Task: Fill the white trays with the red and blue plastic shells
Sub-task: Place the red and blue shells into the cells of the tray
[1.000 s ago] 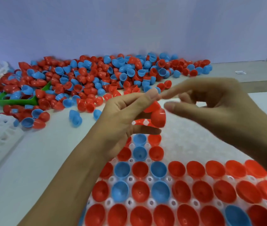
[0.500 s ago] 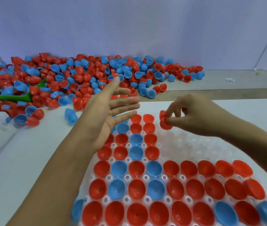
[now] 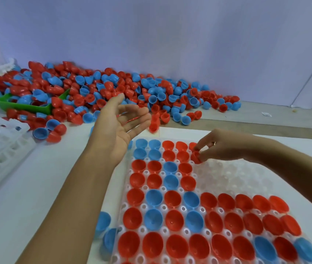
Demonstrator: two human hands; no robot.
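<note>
Right hand seats a red shell; no writing legible.
Right hand [image 3: 221,147] pinches red shell [image 3: 196,157] at white tray [image 3: 233,178] centre; left hand [image 3: 117,128] hovers spread, holding nothing.

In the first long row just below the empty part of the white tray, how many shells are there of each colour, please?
Red shells: 7
Blue shells: 2
Total: 9

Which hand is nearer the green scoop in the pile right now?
Left. The left hand hovers open just right of the green scoop; the right hand is farther right, over the tray.
</note>
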